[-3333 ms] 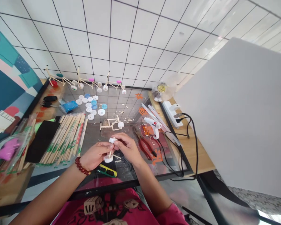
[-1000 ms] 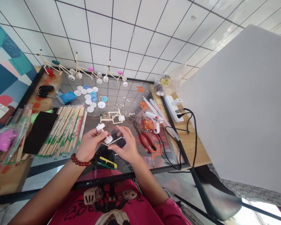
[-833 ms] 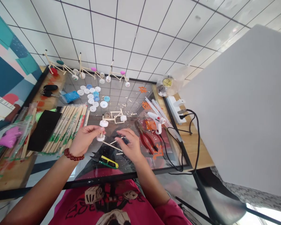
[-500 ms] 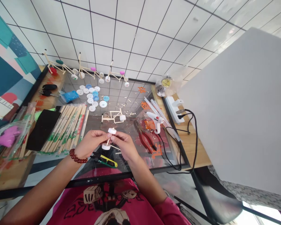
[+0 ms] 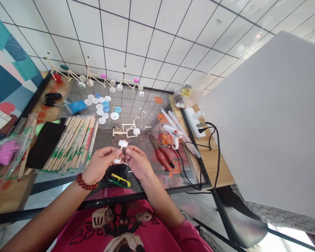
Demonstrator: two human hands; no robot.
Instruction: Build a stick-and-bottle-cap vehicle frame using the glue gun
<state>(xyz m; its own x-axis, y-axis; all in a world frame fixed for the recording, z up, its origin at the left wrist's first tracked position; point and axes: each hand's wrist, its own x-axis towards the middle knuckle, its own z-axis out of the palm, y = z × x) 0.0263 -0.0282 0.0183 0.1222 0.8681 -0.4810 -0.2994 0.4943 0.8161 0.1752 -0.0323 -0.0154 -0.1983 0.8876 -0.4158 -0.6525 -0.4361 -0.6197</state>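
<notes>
My left hand (image 5: 103, 161), with a bead bracelet at the wrist, pinches a short wooden stick with a white bottle cap (image 5: 123, 143) on its upper end and another white cap (image 5: 117, 161) on its lower end. Close beside the stick, my right hand (image 5: 139, 163) has thumb and fingers pressed together; what sits between them is hidden. Beyond my hands a small frame of wooden sticks (image 5: 124, 132) with a white cap lies on the glass table. A yellow and green cutter (image 5: 121, 180) rests near the table's front edge.
Chopsticks (image 5: 70, 143) in packaging lie left, by a black sheet (image 5: 46, 145). Loose caps (image 5: 102, 106) and stick tricycles (image 5: 94, 75) stand farther back. Right are red-handled pliers (image 5: 162, 155), a glue gun (image 5: 174, 135) with its cord, and a power strip (image 5: 194, 120).
The capped stick has shifted slightly left and tilted in my fingers, the lower cap now partly covered by my left hand. My right fingers have moved slightly off its middle.
</notes>
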